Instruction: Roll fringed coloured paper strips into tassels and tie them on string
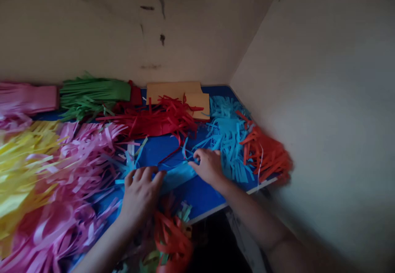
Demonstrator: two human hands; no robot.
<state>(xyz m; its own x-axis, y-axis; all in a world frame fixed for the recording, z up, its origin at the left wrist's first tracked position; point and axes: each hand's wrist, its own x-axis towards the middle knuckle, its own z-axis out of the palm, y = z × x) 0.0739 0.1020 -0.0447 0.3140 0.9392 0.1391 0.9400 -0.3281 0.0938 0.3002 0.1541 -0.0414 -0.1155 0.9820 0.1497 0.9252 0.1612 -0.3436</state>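
Note:
A strip of light blue fringed paper [179, 176] stretches between my two hands, low over the blue table. Its left end passes under my left hand [142, 190], whose fingers curl down over it, with light blue strands sticking out beyond the knuckles. At the right end, my right hand [210, 165] pinches the paper between thumb and forefinger. The fingertips of my left hand are partly hidden. Just right of my right hand lies a pile of light blue fringed paper [230, 137].
Red fringed paper [151, 120] lies behind my hands, beside tan card sheets [175, 92]. Green [95, 89], pink [89, 153] and yellow [24, 174] fringed papers cover the left. Orange fringe [268, 153] overhangs the right edge of the blue table [206, 202]. Walls [324, 100] close in behind and at right.

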